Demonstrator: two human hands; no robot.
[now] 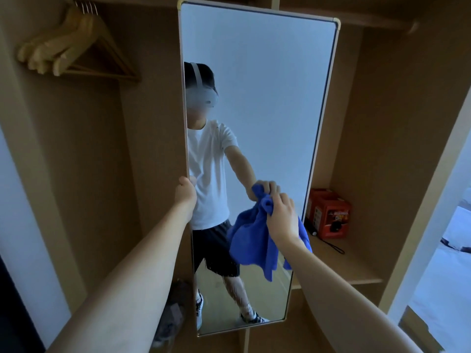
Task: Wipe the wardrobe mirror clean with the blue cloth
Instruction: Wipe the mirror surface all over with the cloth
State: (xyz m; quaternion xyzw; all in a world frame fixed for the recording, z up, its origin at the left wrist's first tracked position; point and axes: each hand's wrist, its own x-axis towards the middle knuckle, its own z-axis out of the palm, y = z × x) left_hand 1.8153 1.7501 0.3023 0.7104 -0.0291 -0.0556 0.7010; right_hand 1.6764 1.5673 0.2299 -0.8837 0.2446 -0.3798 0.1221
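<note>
A tall framed mirror (267, 98) stands upright in the middle of the open wooden wardrobe. My left hand (185, 193) grips the mirror's left edge at mid height. My right hand (281, 215) is closed on a bunched blue cloth (251, 240) and holds it against the glass in the lower right part. The cloth hangs down below my hand. The mirror reflects a person in a white shirt and dark shorts, with the same cloth.
Several wooden hangers (74, 47) hang on a rail at the upper left. A red box (327, 212) and a black cord (331, 245) lie on the wardrobe shelf (351, 271) right of the mirror. A crumpled bag (170, 314) lies on the wardrobe floor.
</note>
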